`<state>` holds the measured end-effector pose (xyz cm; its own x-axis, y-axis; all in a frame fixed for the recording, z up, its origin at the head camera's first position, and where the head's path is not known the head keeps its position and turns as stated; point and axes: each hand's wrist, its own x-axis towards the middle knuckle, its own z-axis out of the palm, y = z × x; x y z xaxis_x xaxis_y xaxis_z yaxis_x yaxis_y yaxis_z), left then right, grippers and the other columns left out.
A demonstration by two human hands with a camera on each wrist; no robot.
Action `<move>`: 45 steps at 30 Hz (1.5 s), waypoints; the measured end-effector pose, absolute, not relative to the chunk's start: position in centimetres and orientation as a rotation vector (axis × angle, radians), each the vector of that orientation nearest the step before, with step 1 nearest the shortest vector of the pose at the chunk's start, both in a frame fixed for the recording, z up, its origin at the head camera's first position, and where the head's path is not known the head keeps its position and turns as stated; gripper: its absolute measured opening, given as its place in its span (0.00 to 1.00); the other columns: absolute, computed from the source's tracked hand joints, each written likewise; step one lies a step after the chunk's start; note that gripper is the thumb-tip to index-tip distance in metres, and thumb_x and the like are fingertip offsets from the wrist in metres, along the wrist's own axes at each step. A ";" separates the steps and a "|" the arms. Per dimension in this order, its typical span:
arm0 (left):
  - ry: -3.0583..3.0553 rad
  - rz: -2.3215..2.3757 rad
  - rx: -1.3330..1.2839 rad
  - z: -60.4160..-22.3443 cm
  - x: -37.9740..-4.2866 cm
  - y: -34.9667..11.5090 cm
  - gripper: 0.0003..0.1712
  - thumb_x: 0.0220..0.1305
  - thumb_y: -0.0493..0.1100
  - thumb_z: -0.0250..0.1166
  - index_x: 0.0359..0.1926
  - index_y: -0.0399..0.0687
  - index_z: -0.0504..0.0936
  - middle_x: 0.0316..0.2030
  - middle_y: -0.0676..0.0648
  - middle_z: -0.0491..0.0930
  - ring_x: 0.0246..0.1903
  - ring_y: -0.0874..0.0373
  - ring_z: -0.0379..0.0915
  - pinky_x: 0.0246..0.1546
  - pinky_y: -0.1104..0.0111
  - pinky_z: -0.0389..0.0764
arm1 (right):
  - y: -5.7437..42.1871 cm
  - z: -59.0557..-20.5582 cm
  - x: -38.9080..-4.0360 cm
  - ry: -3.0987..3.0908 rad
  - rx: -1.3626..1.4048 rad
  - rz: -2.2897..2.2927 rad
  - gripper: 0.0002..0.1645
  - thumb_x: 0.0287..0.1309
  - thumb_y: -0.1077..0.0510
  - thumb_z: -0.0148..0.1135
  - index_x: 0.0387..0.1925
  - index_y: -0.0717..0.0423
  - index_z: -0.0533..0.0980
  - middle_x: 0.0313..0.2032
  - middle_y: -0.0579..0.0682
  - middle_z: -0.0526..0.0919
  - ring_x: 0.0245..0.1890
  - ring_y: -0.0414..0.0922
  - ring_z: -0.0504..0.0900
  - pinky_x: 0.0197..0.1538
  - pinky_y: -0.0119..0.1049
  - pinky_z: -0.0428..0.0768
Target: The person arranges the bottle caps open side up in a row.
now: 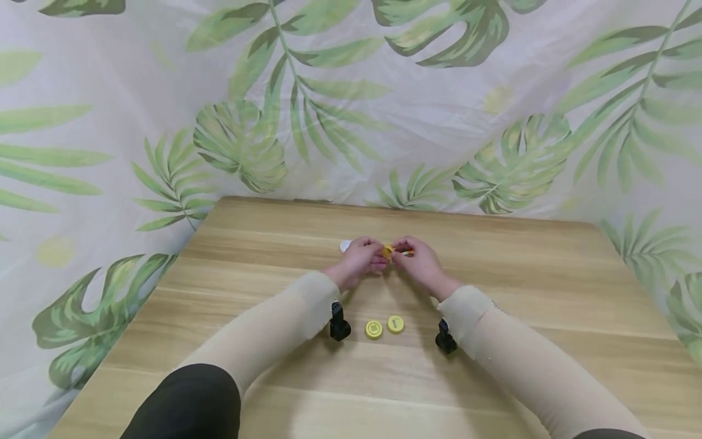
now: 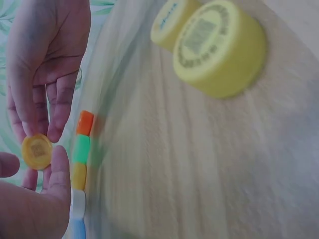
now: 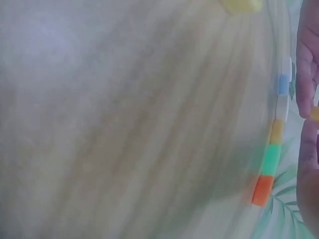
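Observation:
An orange-yellow bottle cap (image 2: 37,152) with a dark square mark on its face is between my two hands, above the far part of the table. My left hand (image 1: 359,261) pinches it from one side at its fingertips. From the other side, the thumb and fingers of my right hand (image 1: 421,262) grip its rim. Behind the hands runs a row of small caps: orange (image 2: 84,123), green (image 2: 81,149), yellow (image 2: 79,177), white (image 2: 78,204) and blue (image 2: 79,229). A white cap (image 1: 345,246) shows left of my left hand in the head view.
Two larger yellow caps, one with a square print (image 1: 374,330) and one with lettering (image 1: 395,324), lie on the wooden table (image 1: 548,292) nearer to me, between the forearms. A leaf-patterned cloth (image 1: 329,91) hangs behind the table. Black wrist cameras (image 1: 339,323) hang below the sleeves.

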<state>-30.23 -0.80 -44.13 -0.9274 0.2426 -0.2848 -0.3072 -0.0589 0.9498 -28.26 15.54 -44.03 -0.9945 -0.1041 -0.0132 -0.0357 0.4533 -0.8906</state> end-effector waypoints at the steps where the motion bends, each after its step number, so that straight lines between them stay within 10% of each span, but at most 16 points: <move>1: 1.854 2.046 -0.080 -44.1 -30.3 -0.6 0.13 0.79 0.35 0.51 0.56 0.28 0.73 0.47 0.37 0.79 0.41 0.53 0.79 0.53 0.61 0.84 | 15.6 -44.0 -28.3 2.643 -0.112 -1.589 0.13 0.70 0.66 0.60 0.53 0.66 0.77 0.52 0.61 0.81 0.52 0.55 0.80 0.53 0.42 0.81; 17: 1.777 2.070 -0.117 -42.7 -31.0 2.6 0.22 0.78 0.35 0.50 0.65 0.23 0.68 0.54 0.36 0.73 0.53 0.49 0.74 0.64 0.58 0.76 | 17.1 -43.8 -29.4 2.626 0.130 -1.700 0.18 0.70 0.66 0.53 0.57 0.68 0.77 0.49 0.60 0.79 0.44 0.48 0.82 0.45 0.33 0.84; 26: 1.805 2.016 -0.092 -42.6 -31.3 3.4 0.25 0.78 0.39 0.51 0.68 0.27 0.67 0.61 0.35 0.70 0.55 0.50 0.72 0.65 0.58 0.75 | 18.6 -42.5 -29.9 2.444 0.137 -1.669 0.24 0.73 0.66 0.47 0.67 0.72 0.70 0.61 0.68 0.75 0.57 0.62 0.79 0.63 0.50 0.78; 33: 1.806 2.027 -0.023 -42.2 -31.8 4.6 0.20 0.79 0.39 0.50 0.62 0.25 0.68 0.48 0.41 0.68 0.52 0.49 0.67 0.67 0.53 0.72 | 19.5 -41.6 -30.2 2.387 0.190 -1.700 0.25 0.77 0.64 0.45 0.69 0.73 0.67 0.63 0.69 0.74 0.61 0.62 0.76 0.66 0.50 0.75; 45: 1.763 2.085 -0.012 -41.5 -32.0 6.6 0.27 0.79 0.39 0.48 0.72 0.27 0.62 0.70 0.30 0.62 0.68 0.39 0.64 0.69 0.54 0.70 | 21.4 -41.3 -31.0 2.383 0.194 -1.728 0.25 0.79 0.62 0.44 0.69 0.72 0.66 0.63 0.68 0.73 0.58 0.57 0.77 0.66 0.49 0.75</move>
